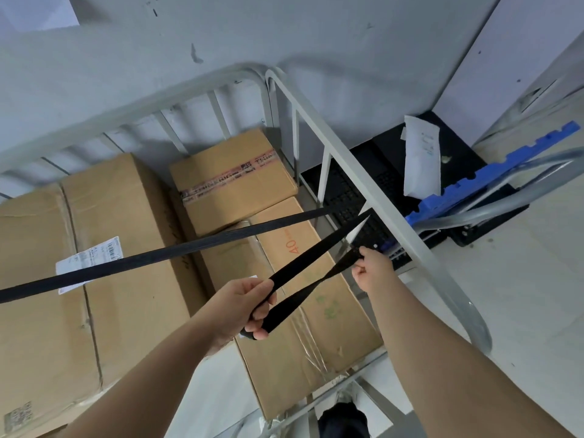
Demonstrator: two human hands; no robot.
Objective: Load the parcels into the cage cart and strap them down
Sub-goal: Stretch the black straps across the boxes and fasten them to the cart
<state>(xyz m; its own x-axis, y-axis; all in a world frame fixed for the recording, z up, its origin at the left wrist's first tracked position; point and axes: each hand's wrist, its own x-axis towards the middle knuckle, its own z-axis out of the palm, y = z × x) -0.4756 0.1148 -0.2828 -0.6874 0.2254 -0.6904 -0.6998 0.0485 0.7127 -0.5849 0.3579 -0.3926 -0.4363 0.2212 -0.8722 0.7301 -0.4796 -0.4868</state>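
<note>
Left hand [243, 305] grips, right hand [374, 268] pinches strap [189, 247].

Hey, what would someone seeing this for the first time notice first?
A black strap runs across the cardboard parcels in the cage cart. At centre, the left hand grips its looped end while the right hand pinches it near the cart's right side.

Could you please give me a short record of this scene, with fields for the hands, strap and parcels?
cart: cage cart holding cardboard boxes
strap: black strap stretched over the boxes toward the cart's right side
left hand: grips a fold of the strap
right hand: pinches the strap beside the cart's side
outside: white bag on a black pallet
</note>
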